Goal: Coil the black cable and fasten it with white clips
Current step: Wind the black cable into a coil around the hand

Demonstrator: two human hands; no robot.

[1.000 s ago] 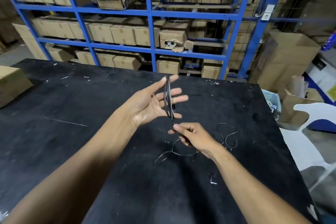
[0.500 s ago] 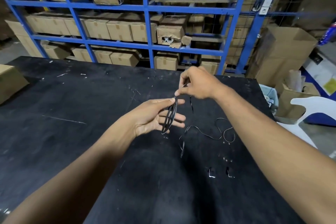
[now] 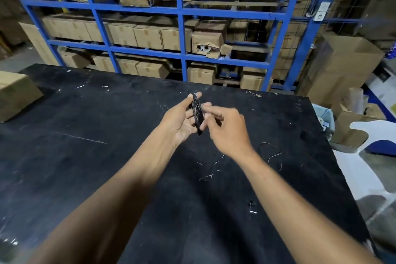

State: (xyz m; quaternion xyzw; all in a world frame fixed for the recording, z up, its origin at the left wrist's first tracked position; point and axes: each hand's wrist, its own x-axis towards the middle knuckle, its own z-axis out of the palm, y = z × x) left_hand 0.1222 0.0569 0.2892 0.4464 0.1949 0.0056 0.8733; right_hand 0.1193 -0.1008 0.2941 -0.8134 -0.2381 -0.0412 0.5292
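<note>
A thin black cable is wound into a narrow coil (image 3: 197,113) around the spread fingers of my left hand (image 3: 182,120), held above the black table (image 3: 85,156). My right hand (image 3: 227,133) is close beside the coil on its right, fingers curled and pinching the cable's running strand. The loose tail of the cable (image 3: 271,155) lies in loops on the table to the right of my right wrist. One small white clip (image 3: 251,208) lies on the table nearer to me, between my forearms.
A cardboard box (image 3: 15,94) stands on the table's left edge. Blue shelving (image 3: 180,55) full of cartons rises behind the far edge. Open cartons (image 3: 340,70) and a white plastic chair (image 3: 372,152) stand off the right side. White scraps (image 3: 206,176) lie on the table.
My right hand came down from above and behind the coil to its right side, laying another turn. The coil is taller on my left fingers and the tail on the table is shorter.
</note>
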